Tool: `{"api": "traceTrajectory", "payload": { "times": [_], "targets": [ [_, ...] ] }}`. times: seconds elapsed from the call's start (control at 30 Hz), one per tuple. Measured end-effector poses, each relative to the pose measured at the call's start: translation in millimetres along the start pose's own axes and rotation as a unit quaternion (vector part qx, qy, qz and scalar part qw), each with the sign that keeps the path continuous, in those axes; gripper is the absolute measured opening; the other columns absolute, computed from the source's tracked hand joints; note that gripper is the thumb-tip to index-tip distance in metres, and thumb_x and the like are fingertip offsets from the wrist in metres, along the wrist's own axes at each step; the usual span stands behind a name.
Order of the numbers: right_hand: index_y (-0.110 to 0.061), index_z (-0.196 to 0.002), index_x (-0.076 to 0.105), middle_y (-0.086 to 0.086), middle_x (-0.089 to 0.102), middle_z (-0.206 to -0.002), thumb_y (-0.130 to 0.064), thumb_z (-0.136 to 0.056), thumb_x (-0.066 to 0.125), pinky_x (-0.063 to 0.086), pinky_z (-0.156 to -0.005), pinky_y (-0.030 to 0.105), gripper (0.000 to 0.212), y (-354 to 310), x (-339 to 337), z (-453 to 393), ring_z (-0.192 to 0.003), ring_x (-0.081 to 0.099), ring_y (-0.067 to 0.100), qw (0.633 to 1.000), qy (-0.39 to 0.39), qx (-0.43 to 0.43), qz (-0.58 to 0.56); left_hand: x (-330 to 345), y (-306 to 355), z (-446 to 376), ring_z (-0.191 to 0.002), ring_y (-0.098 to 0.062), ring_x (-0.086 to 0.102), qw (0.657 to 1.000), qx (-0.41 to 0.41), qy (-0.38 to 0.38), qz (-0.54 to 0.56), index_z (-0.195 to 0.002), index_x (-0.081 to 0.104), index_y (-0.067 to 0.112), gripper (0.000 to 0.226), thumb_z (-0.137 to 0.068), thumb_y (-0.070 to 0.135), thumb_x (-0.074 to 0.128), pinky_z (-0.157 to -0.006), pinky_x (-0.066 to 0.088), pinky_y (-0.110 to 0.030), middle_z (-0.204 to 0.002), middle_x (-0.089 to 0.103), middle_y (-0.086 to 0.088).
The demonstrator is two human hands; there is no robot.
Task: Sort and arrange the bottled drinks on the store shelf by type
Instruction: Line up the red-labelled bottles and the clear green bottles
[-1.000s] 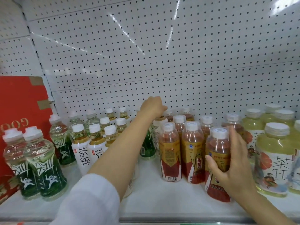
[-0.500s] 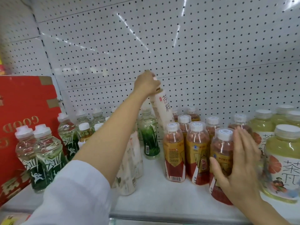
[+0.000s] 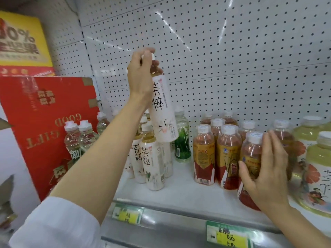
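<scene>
Left hand (image 3: 141, 76) grips raised white tea bottle (image 3: 163, 111) at frame centre; green bottle (image 3: 182, 140) stands behind. Right hand (image 3: 266, 169), fingers straight, touches red-labelled bottle (image 3: 250, 158); bare shelf (image 3: 180, 192) lies between.

Bare white shelf floor (image 3: 180, 187) lies open between the cluster of white-labelled tea bottles (image 3: 154, 165) and the block of red-and-gold-labelled amber bottles (image 3: 204, 154); a green-based clear bottle (image 3: 181, 140) closes that gap behind. Above the amber block, perforated white back panel (image 3: 232, 68) stands unobstructed.

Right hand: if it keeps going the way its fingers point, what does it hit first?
Likely the capped red-brown bottle the right hand already rests against; beyond it, more of the same type. Depth unclear.
</scene>
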State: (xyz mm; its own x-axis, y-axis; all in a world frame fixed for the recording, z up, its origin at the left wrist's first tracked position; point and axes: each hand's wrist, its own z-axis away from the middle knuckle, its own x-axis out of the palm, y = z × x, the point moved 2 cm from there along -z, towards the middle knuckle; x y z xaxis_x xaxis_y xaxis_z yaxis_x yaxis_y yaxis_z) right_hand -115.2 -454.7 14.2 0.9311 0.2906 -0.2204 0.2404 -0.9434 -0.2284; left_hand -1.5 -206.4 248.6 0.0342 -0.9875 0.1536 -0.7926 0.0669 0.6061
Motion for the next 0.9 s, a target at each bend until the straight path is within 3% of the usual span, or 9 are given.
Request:
{"api": "traceTrajectory", "payload": {
  "times": [0.3,0.43,0.53,0.63,0.7,0.77,0.83,0.9],
  "targets": [
    [0.013,-0.146,0.028,0.028,0.027,-0.152,-0.022,-0.086,0.058,0.023,-0.119,0.054,0.076,-20.7,-7.0,-4.6,-0.143,0.026,0.042,0.999,0.011,-0.051,0.01,-10.6,-32.8,67.8,-0.069,-0.018,0.062,0.997,-0.063,-0.04,-0.007,-0.11,0.063,0.012,0.024,-0.107,0.022,0.042,-0.067,0.05,-0.032,-0.087,0.063,-0.007],
    [0.01,-0.147,0.03,0.025,0.031,-0.153,-0.016,-0.085,0.061,0.022,-0.121,0.049,0.074,-48.4,6.0,-10.1,-0.145,0.028,0.038,0.998,-0.008,-0.069,-0.006,-12.2,-52.8,97.6,-0.072,-0.014,0.063,0.995,-0.069,-0.064,-0.02,-0.107,0.063,0.022,0.021,-0.106,0.025,0.042,-0.075,0.053,-0.038,-0.087,0.063,-0.005],
    [0.008,-0.148,0.033,0.023,0.034,-0.154,-0.012,-0.087,0.06,0.019,-0.123,0.045,0.07,-69.2,28.3,-17.2,-0.146,0.027,0.034,0.994,-0.037,-0.104,-0.003,-7.9,-79.4,126.5,-0.079,-0.015,0.065,0.992,-0.071,-0.096,-0.052,-0.108,0.061,0.03,0.021,-0.107,0.029,0.04,-0.078,0.055,-0.037,-0.089,0.063,-0.013],
    [0.008,-0.144,0.041,0.024,0.044,-0.148,-0.007,-0.089,0.061,0.029,-0.119,0.045,0.061,-83.2,51.6,-42.8,-0.14,0.037,0.033,0.991,-0.041,-0.131,0.005,-7.6,-99.9,142.5,-0.095,-0.014,0.064,0.984,-0.029,-0.117,-0.128,-0.114,0.057,0.035,0.027,-0.105,0.043,0.033,-0.085,0.054,-0.039,-0.101,0.065,0.006],
    [0.008,-0.141,0.045,0.024,0.05,-0.142,-0.003,-0.087,0.065,0.036,-0.114,0.045,0.059,-88.8,67.2,-66.4,-0.134,0.043,0.033,0.99,-0.045,-0.136,0.011,-7.8,-102.6,142.3,-0.102,-0.005,0.06,0.979,0.001,-0.132,-0.152,-0.118,0.055,0.029,0.033,-0.104,0.044,0.03,-0.089,0.05,-0.03,-0.109,0.062,0.013],
    [0.009,-0.138,0.048,0.024,0.054,-0.137,0.001,-0.084,0.067,0.039,-0.111,0.044,0.058,-92.9,87.0,-86.9,-0.129,0.047,0.034,0.988,-0.067,-0.135,0.019,-9.4,-101.9,139.8,-0.104,-0.002,0.057,0.974,0.017,-0.152,-0.165,-0.121,0.054,0.022,0.036,-0.104,0.042,0.03,-0.088,0.049,-0.027,-0.113,0.06,0.01],
    [0.008,-0.136,0.05,0.024,0.056,-0.135,0.002,-0.079,0.072,0.047,-0.104,0.048,0.061,-95.0,107.3,-103.2,-0.125,0.053,0.038,0.985,-0.112,-0.128,0.04,-12.4,-101.5,138.4,-0.104,-0.005,0.055,0.965,0.034,-0.175,-0.19,-0.125,0.052,0.018,0.031,-0.105,0.036,0.036,-0.088,0.05,-0.034,-0.117,0.057,0.006],
    [0.005,-0.137,0.05,0.022,0.056,-0.136,0.001,-0.079,0.073,0.05,-0.098,0.048,0.063,-97.9,122.2,-117.8,-0.124,0.054,0.039,0.977,-0.167,-0.12,0.055,-17.9,-99.2,142.2,-0.114,-0.008,0.049,0.944,0.058,-0.206,-0.252,-0.136,0.045,0.018,0.035,-0.104,0.03,0.044,-0.099,0.048,-0.033,-0.131,0.049,0.002]
  ]
}}
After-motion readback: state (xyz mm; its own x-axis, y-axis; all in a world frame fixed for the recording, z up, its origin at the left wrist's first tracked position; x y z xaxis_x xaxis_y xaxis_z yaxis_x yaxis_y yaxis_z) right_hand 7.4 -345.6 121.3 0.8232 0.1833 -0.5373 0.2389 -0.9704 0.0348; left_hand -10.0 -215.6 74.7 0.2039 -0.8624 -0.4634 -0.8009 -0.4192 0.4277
